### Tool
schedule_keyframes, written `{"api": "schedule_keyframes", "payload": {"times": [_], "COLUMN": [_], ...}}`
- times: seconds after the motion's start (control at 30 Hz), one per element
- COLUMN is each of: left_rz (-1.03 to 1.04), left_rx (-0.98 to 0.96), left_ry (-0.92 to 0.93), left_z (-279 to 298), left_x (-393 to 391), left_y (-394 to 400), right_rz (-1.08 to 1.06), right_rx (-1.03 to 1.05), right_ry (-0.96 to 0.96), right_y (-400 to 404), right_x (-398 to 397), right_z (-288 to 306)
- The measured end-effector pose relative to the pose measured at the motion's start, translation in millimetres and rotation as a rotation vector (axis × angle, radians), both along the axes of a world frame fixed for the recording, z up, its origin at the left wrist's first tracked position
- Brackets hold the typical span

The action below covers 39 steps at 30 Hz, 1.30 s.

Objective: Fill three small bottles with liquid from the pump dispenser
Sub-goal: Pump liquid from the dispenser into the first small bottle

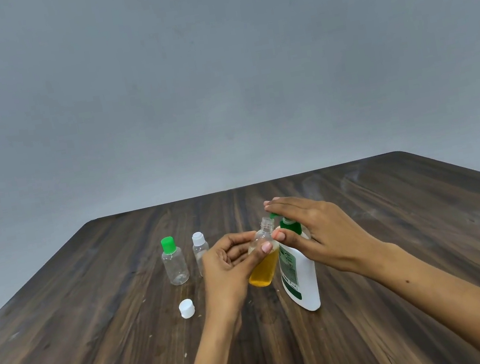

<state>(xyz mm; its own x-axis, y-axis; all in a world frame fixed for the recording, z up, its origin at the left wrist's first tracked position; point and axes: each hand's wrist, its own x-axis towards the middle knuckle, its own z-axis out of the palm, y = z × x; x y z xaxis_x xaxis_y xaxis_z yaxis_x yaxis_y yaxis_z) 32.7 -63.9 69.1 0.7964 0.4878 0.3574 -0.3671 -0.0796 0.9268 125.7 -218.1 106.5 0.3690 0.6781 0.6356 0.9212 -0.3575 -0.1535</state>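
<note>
My left hand [230, 265] grips an uncapped bottle [262, 260], partly filled with yellow liquid, tilted under the green nozzle. My right hand [312, 227] presses flat on the white pump dispenser [301, 279]. Two capped bottles stand left.

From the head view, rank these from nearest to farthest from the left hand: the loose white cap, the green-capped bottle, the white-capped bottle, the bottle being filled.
1. Bottle being filled: gripped in the left hand.
2. White-capped bottle: just left of the hand, partly behind it.
3. Loose white cap and green-capped bottle: both farther left on the table; too close to call.
</note>
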Motion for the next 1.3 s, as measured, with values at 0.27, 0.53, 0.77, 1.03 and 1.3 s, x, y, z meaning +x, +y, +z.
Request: {"api": "schedule_keyframes", "payload": {"times": [0.27,0.53,0.77,1.03,1.3], "left_rz": [-0.015,-0.006,-0.006,-0.01,-0.007], "left_rx": [-0.018,-0.006,-0.005,-0.01,-0.013], "left_ry": [-0.013,-0.015,-0.013,-0.007,-0.012], "left_z": [1.6,1.8,2.9,2.9,2.4], "left_x": [-1.2,-2.5,-2.3,-1.9,-0.3], "left_y": [-2.0,-3.0,-3.2,-2.8,-2.4], "right_rz": [-0.001,-0.013,-0.004,-0.012,0.007], "right_rx": [0.005,-0.029,-0.019,-0.034,-0.007], "right_ry": [-0.006,-0.023,-0.008,-0.052,-0.027], "right_y": [1.1,0.1,-0.5,0.9,0.0], "right_x": [0.5,-0.1,-0.2,-0.1,-1.2], "right_z": [2.0,3.7,-1.5,6.1,2.6]}}
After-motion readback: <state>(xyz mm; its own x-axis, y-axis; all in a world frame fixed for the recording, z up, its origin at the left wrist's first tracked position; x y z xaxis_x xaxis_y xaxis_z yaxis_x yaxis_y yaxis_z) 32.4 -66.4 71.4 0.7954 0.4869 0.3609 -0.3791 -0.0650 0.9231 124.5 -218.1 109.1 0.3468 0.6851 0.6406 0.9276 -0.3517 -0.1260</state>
